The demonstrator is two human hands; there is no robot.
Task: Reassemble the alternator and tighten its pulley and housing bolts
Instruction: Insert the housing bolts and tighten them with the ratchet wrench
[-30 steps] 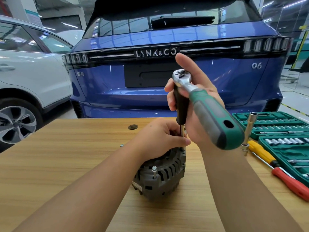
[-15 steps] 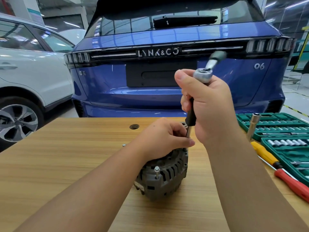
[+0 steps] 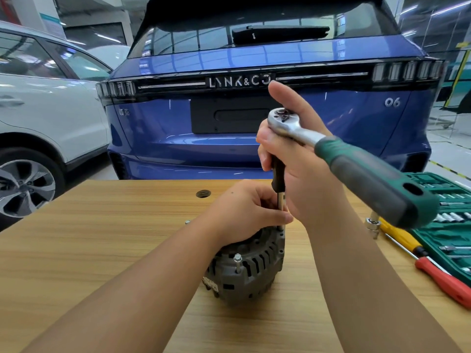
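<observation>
At the middle of the tabletop [image 3: 76, 238] sits the alternator [image 3: 246, 268], a grey finned housing standing on end, with one housing bolt [image 3: 237, 261] projecting unseated from its near rim and a second, on the far right rim, engaged by the tool. From that far bolt the extension bar [image 3: 280, 200] rises almost vertically, so the working axis runs straight up from the housing to the ratchet [image 3: 344, 159], whose silver head caps the bar and whose green handle projects rightward and toward the viewer, roughly level. The left hand [image 3: 244, 210] lies directly on top of the alternator, fingers curled to pinch the lower end of the bar and steady it over the bolt. The right hand [image 3: 300, 159], higher and just right of the bar, is wrapped around the bar's dark upper grip beneath the ratchet head. Any turn should pivot about this upright axis; a tilt would probably let the socket slip. Beyond, at the right edge, lie a green socket set [image 3: 448, 225] and two screwdrivers [image 3: 433, 268]; a blue car [image 3: 254, 149] stands behind.
</observation>
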